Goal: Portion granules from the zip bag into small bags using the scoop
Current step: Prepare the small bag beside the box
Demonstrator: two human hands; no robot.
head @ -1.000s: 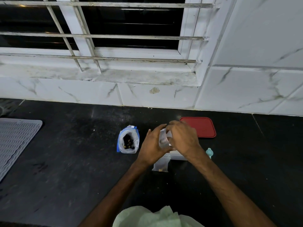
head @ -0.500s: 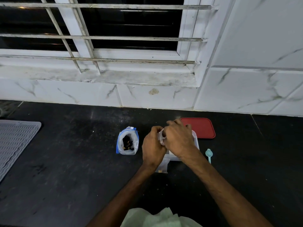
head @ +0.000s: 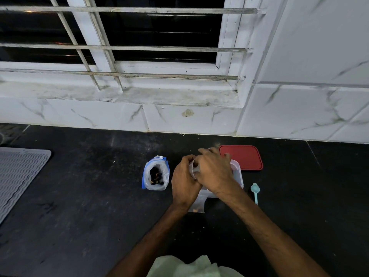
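A zip bag (head: pixel 156 175) with a blue strip stands open on the black counter, dark granules inside. Just right of it my left hand (head: pixel 184 181) and my right hand (head: pixel 214 172) are together, both gripping a small clear bag (head: pixel 193 168) held above the counter. Another small clear bag (head: pixel 200 201) lies flat beneath my hands, with a few granules at its near end. A pale teal scoop (head: pixel 255 191) lies on the counter to the right, apart from both hands.
A clear plastic container (head: pixel 237 172) sits behind my right hand, its red lid (head: pixel 242 157) lying beyond it by the tiled wall. A grey ribbed mat (head: pixel 18 174) covers the counter's left end. Pale green cloth (head: pixel 189 266) shows at the bottom edge.
My left hand's fingers have closed round the small bag, and both hands have drawn closer together. The scoop, half hidden by my right wrist before, now lies in full view.
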